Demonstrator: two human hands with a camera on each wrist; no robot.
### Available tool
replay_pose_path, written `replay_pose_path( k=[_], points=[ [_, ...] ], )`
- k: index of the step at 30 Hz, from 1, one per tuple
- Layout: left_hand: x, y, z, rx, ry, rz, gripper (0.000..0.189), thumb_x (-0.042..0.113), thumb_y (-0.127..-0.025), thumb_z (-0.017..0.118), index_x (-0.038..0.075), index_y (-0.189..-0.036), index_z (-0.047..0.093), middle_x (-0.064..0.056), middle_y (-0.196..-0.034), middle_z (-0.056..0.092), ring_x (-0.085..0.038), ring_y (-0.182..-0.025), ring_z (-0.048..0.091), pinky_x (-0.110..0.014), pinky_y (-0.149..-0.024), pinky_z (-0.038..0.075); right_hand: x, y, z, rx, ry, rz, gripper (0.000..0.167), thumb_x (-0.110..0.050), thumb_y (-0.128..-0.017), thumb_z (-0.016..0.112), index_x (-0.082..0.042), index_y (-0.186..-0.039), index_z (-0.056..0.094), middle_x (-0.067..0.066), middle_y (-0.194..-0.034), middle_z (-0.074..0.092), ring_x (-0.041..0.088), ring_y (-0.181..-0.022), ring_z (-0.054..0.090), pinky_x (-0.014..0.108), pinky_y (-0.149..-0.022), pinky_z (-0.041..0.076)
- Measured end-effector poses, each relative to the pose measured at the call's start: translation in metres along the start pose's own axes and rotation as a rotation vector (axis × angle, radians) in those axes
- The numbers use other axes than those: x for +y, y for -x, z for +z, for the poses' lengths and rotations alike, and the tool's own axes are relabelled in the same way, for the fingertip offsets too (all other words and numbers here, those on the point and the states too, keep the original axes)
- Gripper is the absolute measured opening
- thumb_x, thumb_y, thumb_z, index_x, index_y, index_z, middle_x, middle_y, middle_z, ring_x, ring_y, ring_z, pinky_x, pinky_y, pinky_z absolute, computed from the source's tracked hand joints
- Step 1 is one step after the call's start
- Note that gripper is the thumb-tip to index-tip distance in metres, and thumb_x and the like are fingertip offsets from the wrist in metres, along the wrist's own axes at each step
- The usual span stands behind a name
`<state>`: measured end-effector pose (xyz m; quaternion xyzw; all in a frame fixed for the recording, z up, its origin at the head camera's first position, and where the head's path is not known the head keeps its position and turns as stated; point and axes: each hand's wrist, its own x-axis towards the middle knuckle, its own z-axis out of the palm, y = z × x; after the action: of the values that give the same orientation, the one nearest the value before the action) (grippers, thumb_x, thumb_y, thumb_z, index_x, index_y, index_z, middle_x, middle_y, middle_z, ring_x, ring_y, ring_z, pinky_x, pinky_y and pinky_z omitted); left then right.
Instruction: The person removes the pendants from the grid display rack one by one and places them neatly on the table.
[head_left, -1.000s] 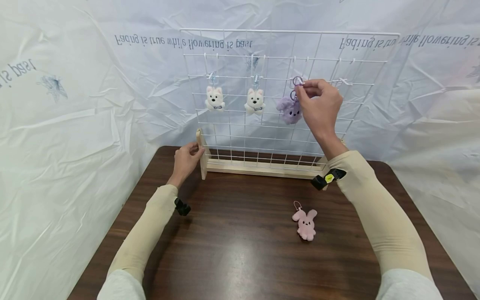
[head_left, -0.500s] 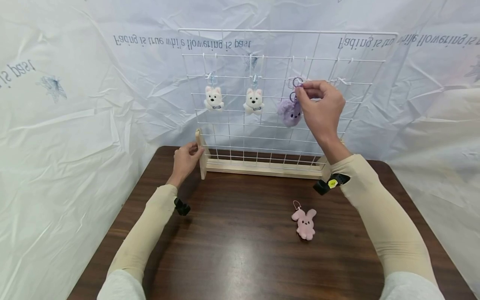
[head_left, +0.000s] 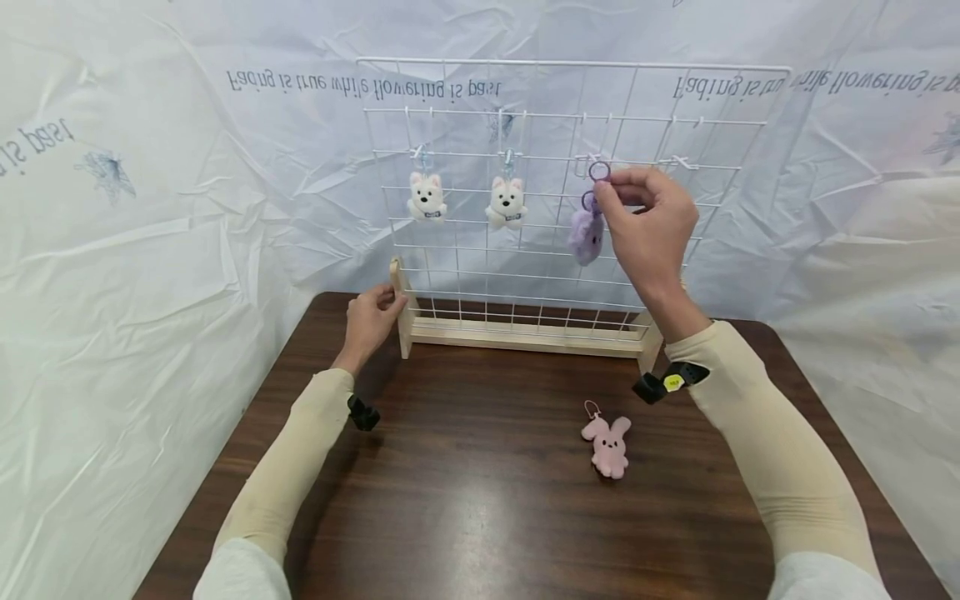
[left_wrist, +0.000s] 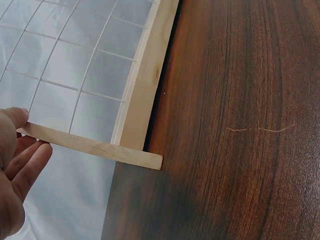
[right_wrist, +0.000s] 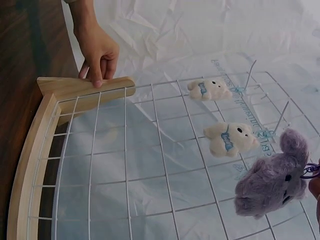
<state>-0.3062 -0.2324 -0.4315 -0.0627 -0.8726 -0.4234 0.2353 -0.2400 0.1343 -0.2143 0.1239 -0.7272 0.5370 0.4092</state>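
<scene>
My right hand (head_left: 651,225) pinches the ring of a purple plush keychain (head_left: 586,237) in front of the white wire grid rack (head_left: 480,271). In the right wrist view the purple plush (right_wrist: 272,185) dangles from its ring, with only a bit of the fingers showing at the edge. My left hand (head_left: 369,327) grips the rack's wooden side foot (head_left: 402,308), thumb on one side and fingers on the other. Two white plush dog keychains, the left one (head_left: 427,198) and the right one (head_left: 507,203), hang from hooks on the grid.
A pink bunny keychain (head_left: 610,450) lies on the dark wooden table (head_left: 450,467), in front of the rack's right end. An unoccupied hook (head_left: 681,162) juts out at the grid's right. White printed cloth (head_left: 150,250) surrounds the table.
My right hand has moved slightly down, right and toward me with the purple plush keychain, whose ring now sits lower than the hook's tip. The plush has turned sideways. My left hand stays put.
</scene>
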Motion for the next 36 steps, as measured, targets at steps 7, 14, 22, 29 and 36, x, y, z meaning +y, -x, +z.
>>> replay_pose_path(
  k=[7,14,22,29,36],
  points=[
    [0.001,0.0,0.0,-0.008,0.008,0.001,0.036,0.02,-0.098,0.072,-0.004,-0.125,0.069,-0.022,-0.111,0.075,-0.035,-0.095,0.075,-0.051,-0.078,0.062,0.002,0.006,-0.005,0.001,-0.015,-0.008,0.019,-0.009,-0.089,0.077,0.008,-0.097,0.074,-0.011,-0.079,0.069,-0.002,-0.07,0.064,0.017,-0.066,0.048],
    [0.002,0.001,0.0,-0.005,0.002,-0.002,0.037,0.022,-0.098,0.072,-0.003,-0.126,0.069,-0.022,-0.111,0.075,-0.035,-0.096,0.075,-0.051,-0.078,0.062,0.002,0.012,-0.009,-0.02,-0.033,-0.006,0.018,-0.007,-0.089,0.076,0.009,-0.096,0.074,-0.011,-0.079,0.069,-0.001,-0.071,0.065,0.017,-0.065,0.048],
    [0.004,0.003,-0.001,-0.006,0.004,-0.012,0.037,0.021,-0.099,0.071,-0.003,-0.126,0.069,-0.022,-0.112,0.075,-0.035,-0.096,0.075,-0.051,-0.079,0.061,0.01,0.023,-0.014,-0.056,-0.029,-0.009,0.019,-0.006,-0.09,0.076,0.011,-0.098,0.073,-0.003,-0.082,0.072,0.0,-0.072,0.065,0.016,-0.066,0.049],
    [0.003,0.004,0.0,-0.012,0.0,-0.022,0.038,0.021,-0.099,0.071,-0.003,-0.127,0.069,-0.02,-0.114,0.075,-0.033,-0.098,0.075,-0.05,-0.08,0.061,0.015,0.037,-0.02,-0.087,-0.046,-0.001,0.018,-0.004,-0.089,0.076,0.012,-0.097,0.073,-0.011,-0.08,0.069,-0.001,-0.071,0.065,0.015,-0.064,0.049],
    [0.003,0.004,0.0,-0.003,-0.002,-0.024,0.037,0.021,-0.099,0.07,-0.003,-0.126,0.069,-0.021,-0.113,0.075,-0.034,-0.098,0.075,-0.05,-0.08,0.061,0.017,0.052,-0.026,-0.133,-0.041,-0.035,0.014,0.0,-0.088,0.076,0.012,-0.096,0.073,0.0,-0.082,0.072,0.0,-0.07,0.066,0.014,-0.064,0.05]
  ],
)
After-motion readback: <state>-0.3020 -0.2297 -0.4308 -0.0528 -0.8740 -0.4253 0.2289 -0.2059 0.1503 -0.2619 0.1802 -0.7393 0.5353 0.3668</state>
